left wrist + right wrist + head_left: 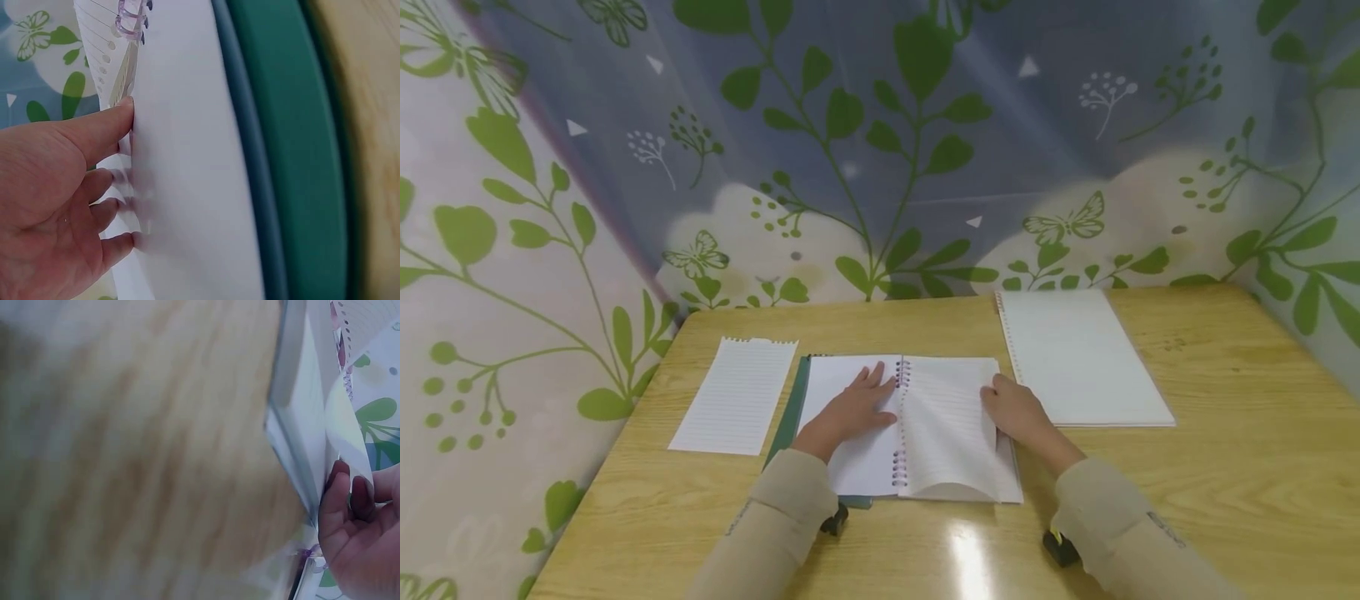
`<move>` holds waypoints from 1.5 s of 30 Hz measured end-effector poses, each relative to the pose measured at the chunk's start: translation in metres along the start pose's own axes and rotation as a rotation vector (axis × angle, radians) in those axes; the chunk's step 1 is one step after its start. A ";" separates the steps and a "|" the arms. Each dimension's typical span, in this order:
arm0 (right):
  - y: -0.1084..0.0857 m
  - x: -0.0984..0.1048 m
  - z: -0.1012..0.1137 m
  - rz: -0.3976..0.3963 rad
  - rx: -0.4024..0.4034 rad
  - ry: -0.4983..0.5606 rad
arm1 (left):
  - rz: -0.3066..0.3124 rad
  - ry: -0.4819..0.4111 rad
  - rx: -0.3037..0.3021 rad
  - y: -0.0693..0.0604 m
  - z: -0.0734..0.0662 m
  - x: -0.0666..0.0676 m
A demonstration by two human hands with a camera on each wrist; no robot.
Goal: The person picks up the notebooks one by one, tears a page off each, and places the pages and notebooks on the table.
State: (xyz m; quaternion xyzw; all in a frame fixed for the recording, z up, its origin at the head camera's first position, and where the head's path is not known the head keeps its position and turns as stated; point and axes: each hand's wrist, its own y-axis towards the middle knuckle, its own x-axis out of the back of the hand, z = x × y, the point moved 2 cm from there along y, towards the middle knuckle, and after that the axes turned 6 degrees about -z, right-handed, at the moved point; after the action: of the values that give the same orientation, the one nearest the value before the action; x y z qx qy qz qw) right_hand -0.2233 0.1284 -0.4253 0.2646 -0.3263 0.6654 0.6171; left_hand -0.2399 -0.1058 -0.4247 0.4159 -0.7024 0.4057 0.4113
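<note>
A spiral notebook (pixel 865 471) lies spread on the table, with its coil running down the middle. My left hand (pixel 852 410) rests on the white left page beside the coil, its fingers fairly straight and apart. In the left wrist view, the thumb and fingertips of that hand (pixel 56 187) touch the page near the purple rings (pixel 130 22). With my right hand (pixel 1017 410) I pinch the outer edge of a lined sheet (pixel 947 417), which bows up from the pages below. The right wrist view shows this sheet (pixel 350 425) curving between thumb and fingers.
A loose lined sheet (pixel 737 396) with a torn top edge lies left of the notebook. At the back right is a larger spiral pad (pixel 1082 358) with a blank page. Green covers (pixel 787 417) show beneath the notebook's left side. Leaf-patterned cloth (pixel 865 167) hangs behind the wooden table (pixel 1240 467).
</note>
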 end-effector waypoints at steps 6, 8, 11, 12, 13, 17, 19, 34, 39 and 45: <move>-0.003 -0.002 -0.003 -0.016 0.006 0.038 | -0.004 0.008 -0.009 -0.001 0.000 0.000; -0.003 -0.003 -0.004 -0.022 0.008 0.042 | -0.005 0.004 -0.009 -0.001 0.000 -0.001; -0.005 -0.003 -0.006 -0.010 -0.001 0.053 | -0.001 -0.008 -0.005 -0.002 0.000 -0.003; -0.006 -0.003 -0.007 -0.005 -0.005 0.056 | 0.001 -0.009 -0.005 -0.002 0.000 -0.003; -0.007 -0.003 -0.007 0.000 -0.009 0.060 | 0.002 -0.010 -0.006 -0.002 0.000 -0.003; -0.010 -0.002 -0.007 0.011 -0.032 0.086 | 0.001 -0.012 -0.010 -0.003 0.001 -0.003; -0.011 -0.001 -0.007 0.024 -0.038 0.107 | 0.001 0.005 -0.003 -0.003 0.002 -0.003; -0.026 0.007 -0.014 0.106 -0.178 0.356 | 0.003 -0.003 0.005 -0.004 0.003 -0.003; -0.040 0.009 -0.014 0.133 -0.200 0.383 | 0.006 0.004 0.007 -0.003 0.000 -0.002; -0.058 0.007 -0.016 0.115 -0.129 0.328 | 0.010 0.003 0.005 -0.001 -0.003 0.001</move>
State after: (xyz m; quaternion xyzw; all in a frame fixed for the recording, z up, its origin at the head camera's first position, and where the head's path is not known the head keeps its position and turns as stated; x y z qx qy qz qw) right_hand -0.1653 0.1469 -0.4238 0.0933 -0.2776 0.7115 0.6387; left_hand -0.2380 -0.1037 -0.4227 0.4129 -0.7026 0.4102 0.4093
